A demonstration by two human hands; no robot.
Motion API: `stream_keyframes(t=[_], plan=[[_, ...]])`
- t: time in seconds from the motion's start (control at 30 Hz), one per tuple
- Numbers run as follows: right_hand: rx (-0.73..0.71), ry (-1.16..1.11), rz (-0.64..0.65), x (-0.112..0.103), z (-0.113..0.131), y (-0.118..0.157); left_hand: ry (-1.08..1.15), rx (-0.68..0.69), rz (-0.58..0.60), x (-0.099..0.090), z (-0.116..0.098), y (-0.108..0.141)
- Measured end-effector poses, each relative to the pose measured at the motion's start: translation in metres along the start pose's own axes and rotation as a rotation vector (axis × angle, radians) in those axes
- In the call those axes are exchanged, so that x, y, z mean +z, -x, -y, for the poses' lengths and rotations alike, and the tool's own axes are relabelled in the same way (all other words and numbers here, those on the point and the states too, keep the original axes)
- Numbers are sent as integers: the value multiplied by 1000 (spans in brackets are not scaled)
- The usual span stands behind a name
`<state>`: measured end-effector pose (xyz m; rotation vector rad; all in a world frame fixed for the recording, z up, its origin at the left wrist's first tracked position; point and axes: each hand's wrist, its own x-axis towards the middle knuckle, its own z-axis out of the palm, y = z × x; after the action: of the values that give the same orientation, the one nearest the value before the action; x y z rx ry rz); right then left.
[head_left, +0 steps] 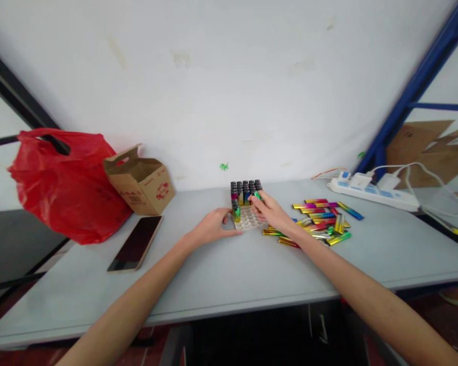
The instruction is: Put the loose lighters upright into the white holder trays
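Note:
A pale tray with round holes (247,219) lies on the table near the wall. Black-topped lighters (246,189) stand upright in its back rows, and a few more stand along its left side. My left hand (216,225) is at the tray's left front corner, thumb and fingers apart around the edge. Over the tray's right side, my right hand (269,209) pinches a small green piece (257,195) between thumb and finger; most of it is hidden. To the right lies a loose pile of shiny coloured metallic sleeves (322,216).
On the left of the grey table (221,274) are a red plastic bag (68,188), an open cardboard box (147,188) and a phone (136,244). A white power strip (377,194) with plugs and cables lies at the right, by a blue frame (416,81).

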<state>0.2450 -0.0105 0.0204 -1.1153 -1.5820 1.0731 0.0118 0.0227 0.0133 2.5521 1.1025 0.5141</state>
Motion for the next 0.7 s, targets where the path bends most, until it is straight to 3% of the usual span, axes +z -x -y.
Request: stream_keyframes(t=[0.23, 0.37, 0.7], plan=[[-147, 304, -193, 7, 3, 6, -12, -15, 18, -2, -1, 0], [-153, 398, -266, 11, 3, 8, -4, -8, 14, -2, -1, 0], [-147, 468, -306, 10, 3, 11, 6, -12, 6, -3, -3, 0]])
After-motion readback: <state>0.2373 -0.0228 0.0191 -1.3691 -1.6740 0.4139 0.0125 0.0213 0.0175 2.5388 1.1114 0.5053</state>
